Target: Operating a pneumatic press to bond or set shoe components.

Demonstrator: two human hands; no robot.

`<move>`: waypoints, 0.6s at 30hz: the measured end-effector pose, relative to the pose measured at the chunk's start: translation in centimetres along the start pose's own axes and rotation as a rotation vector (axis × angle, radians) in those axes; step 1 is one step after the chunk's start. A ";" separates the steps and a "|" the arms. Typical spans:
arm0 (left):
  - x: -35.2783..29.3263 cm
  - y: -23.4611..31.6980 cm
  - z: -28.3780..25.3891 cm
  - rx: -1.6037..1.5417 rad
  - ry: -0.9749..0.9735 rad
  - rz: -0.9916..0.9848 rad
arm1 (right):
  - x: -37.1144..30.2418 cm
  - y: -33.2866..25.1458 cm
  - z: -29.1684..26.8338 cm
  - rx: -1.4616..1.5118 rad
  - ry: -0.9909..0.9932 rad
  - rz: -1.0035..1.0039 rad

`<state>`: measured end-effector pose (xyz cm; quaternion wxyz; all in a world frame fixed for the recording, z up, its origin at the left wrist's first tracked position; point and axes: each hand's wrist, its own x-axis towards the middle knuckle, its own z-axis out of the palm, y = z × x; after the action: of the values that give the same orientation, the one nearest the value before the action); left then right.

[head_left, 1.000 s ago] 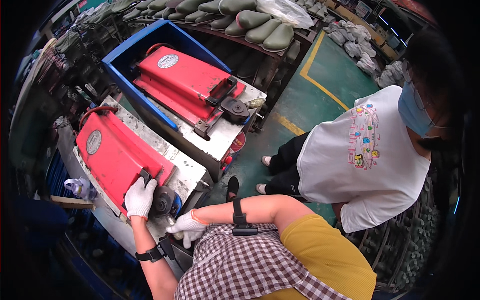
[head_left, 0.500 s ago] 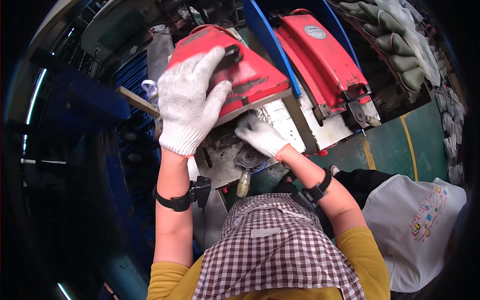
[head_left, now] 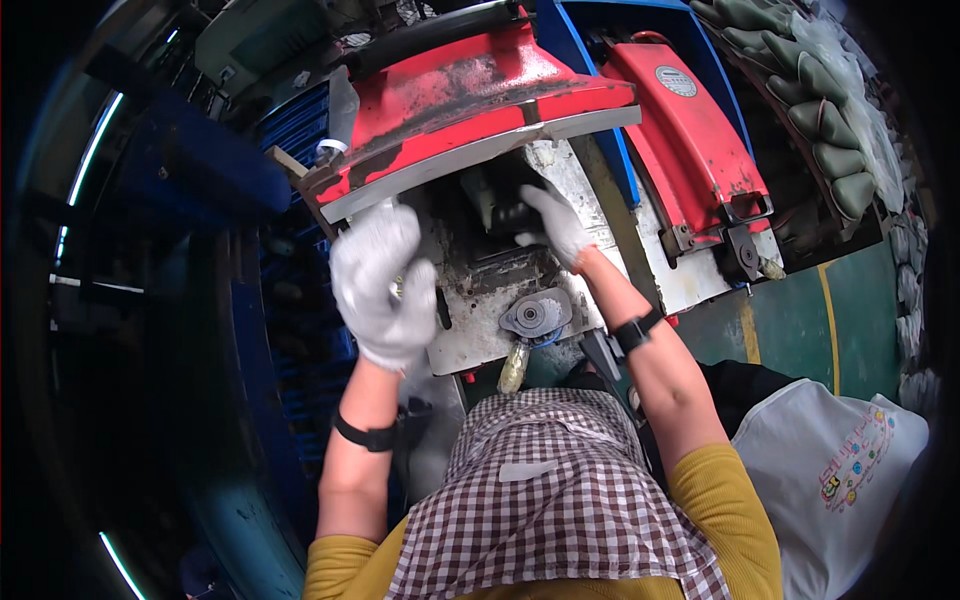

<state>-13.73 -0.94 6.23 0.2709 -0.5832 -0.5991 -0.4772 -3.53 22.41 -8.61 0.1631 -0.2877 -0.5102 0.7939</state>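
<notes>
The red machine cover (head_left: 450,95) ahead of me is tilted up, its grey front edge raised above the machine's pale metal bed (head_left: 470,315). My left hand (head_left: 385,285), in a white knitted glove and slightly blurred, is at the cover's near left corner, thumb and fingers apart with nothing held. My right hand (head_left: 560,228), gloved too, reaches into the opening below the cover from the right, fingers spread. Beside its fingertips, dark shapes (head_left: 490,208) lie in the shadowed cavity; their kind cannot be made out.
A round metal clamp plate (head_left: 537,314) with a wrapped handle (head_left: 514,367) stands at the bed's front. To the right is a second red machine (head_left: 690,140) with its cover down. Olive-green shoe-like pieces (head_left: 825,120) fill a rack beyond it. A person in a white garment (head_left: 830,470) is at lower right.
The red cover has swung up and away, exposing the cavity. My left hand has come off its black handle and moved nearer; my right hand has moved right and farther in.
</notes>
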 end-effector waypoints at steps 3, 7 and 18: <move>-9.3 2.2 1.1 -0.291 -0.017 -0.715 | -6.1 -0.3 -1.2 0.369 -0.160 0.128; -13.2 1.2 4.6 -1.179 0.084 -1.574 | -12.2 0.6 -0.3 0.382 -0.202 0.100; -16.2 3.7 -1.3 -1.518 0.608 -1.649 | -13.9 1.6 2.8 -1.086 -0.252 -0.551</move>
<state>-7.68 -9.76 -6.55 -0.4086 0.1100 -0.2672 -0.8658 5.60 12.06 -5.11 0.1309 -0.0916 -0.9121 0.3777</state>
